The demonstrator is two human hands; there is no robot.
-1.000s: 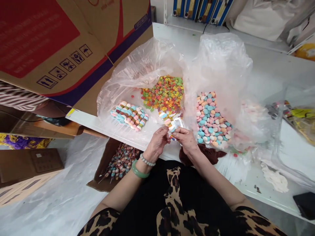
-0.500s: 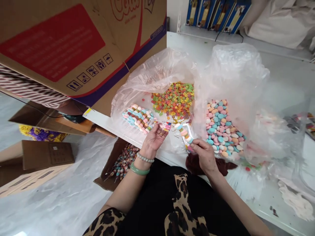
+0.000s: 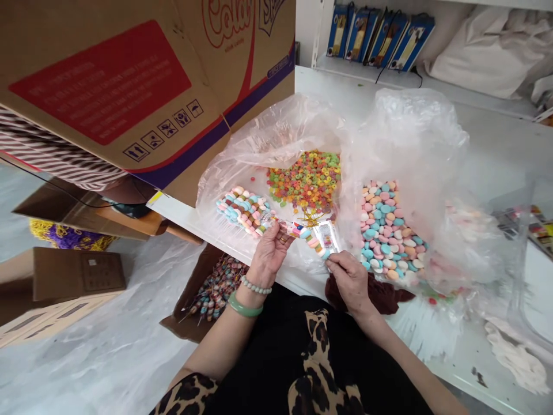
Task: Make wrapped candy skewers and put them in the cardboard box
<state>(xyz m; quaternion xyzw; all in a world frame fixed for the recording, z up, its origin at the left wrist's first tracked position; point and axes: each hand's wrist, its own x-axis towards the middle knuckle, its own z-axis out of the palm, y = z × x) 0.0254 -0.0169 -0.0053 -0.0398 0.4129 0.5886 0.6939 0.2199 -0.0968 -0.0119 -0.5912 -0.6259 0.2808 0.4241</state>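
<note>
My right hand (image 3: 351, 279) is closed on the near end of a candy skewer (image 3: 316, 244), a short row of pastel and brown candies. The skewer's far end meets a small printed wrapper (image 3: 290, 227), pinched between the thumb and fingers of my left hand (image 3: 273, 249). Whether the tip is inside the wrapper I cannot tell. Left of it lies a pile of finished-looking candy skewers (image 3: 242, 208). Behind are ring-shaped candies (image 3: 306, 180) on clear plastic. To the right lie loose pastel oval candies (image 3: 386, 230). A stack of printed wrappers (image 3: 327, 236) sits beyond my right hand.
A large cardboard carton (image 3: 147, 86) stands at the left of the white table (image 3: 488, 340). Below the table edge, an open box (image 3: 181, 311) holds many skewers. A brown cloth (image 3: 384, 294) lies by my right wrist, and plastic sheeting (image 3: 419, 121) spreads behind.
My right hand has moved slightly left and down, bringing the skewer's far end against the wrapper in my left hand. The camera view has shifted slightly.
</note>
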